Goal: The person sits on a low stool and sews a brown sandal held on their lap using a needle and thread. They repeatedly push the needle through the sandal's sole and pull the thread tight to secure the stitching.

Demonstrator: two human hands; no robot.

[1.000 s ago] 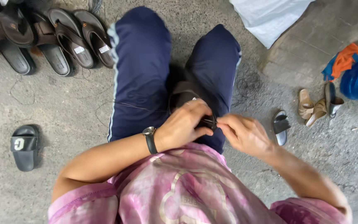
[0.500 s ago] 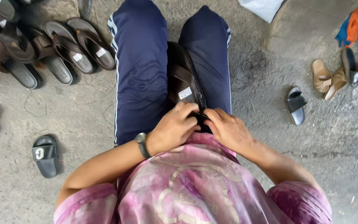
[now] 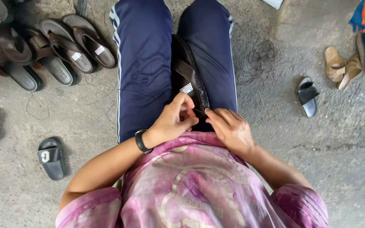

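Hands (image 3: 203, 122) pinch dark leather sandal (image 3: 189, 76) heel.

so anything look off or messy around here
Loose thread lies in tangles on the concrete left of the legs, and another tangle sits to the right. A single black slide lies apart from the sandal pile. Both hands, left and right, work at the brown sandal between the knees.

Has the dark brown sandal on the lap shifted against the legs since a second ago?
Cannot tell: the head camera moved. The dark brown strapped sandal lies between the navy trouser legs as before, both hands at its near end.
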